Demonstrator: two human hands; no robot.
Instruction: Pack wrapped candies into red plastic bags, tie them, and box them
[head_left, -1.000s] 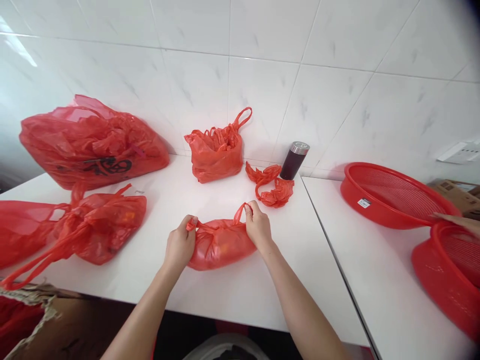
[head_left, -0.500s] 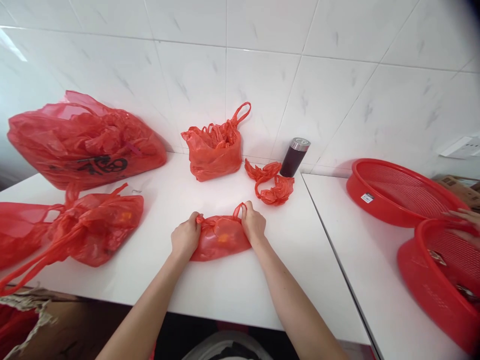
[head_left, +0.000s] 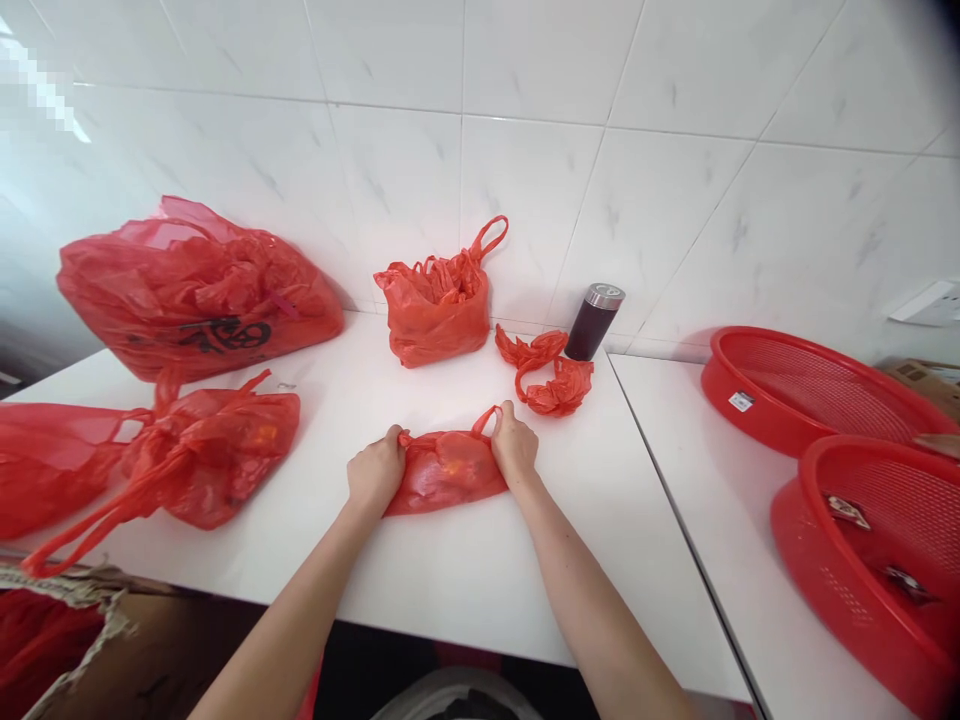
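A small red plastic bag [head_left: 450,472] lies on the white table in front of me, with something orange showing through its film. My left hand [head_left: 377,470] is closed on the bag's left top corner. At the opposite corner, my right hand [head_left: 514,442] pinches a looped handle of the same bag. Just behind it are crumpled red bags [head_left: 556,388], touched by neither hand. An upright red bag [head_left: 439,318] stuffed with more red plastic stands further back.
A dark tumbler [head_left: 592,325] stands by the wall. Large filled red bags [head_left: 202,300] and a knotted red bag [head_left: 225,450] occupy the left. Red mesh baskets [head_left: 795,500] sit at right, with another person's hand [head_left: 937,442] nearby. A cardboard box [head_left: 112,630] is below left.
Both my hands keep their hold on the small bag, which has barely shifted. The view has tilted and turned slightly. The other person's hand has moved right, mostly out of the near basket.
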